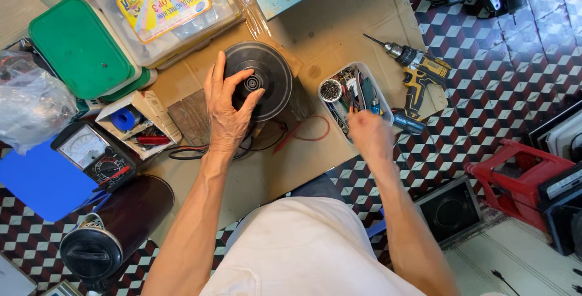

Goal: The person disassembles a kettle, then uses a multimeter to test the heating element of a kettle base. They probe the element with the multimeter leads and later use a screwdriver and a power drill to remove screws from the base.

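Resting on a sheet of cardboard [339, 35] spread over the tiled floor, a round black disc [260, 80] with a ribbed hub at its centre sits under the left hand [227, 111], whose fingers and thumb spread over its left side and grip it. The right hand [370, 135] is blurred, its fingers at the near end of a clear tray [324, 105] of small tools and screws just right of the disc; whether it is clenched on anything I cannot tell. A yellow drill [415, 68] lies beyond the tray, near the cardboard's edge. Red and black wires [303, 135] curl on the cardboard below the disc. To the left stand a green-lidded box [79, 47], a small open carton [136, 120] with a blue roll inside, and an analogue meter [91, 150]. A dark cylinder [115, 226] lies nearer the person, lower left
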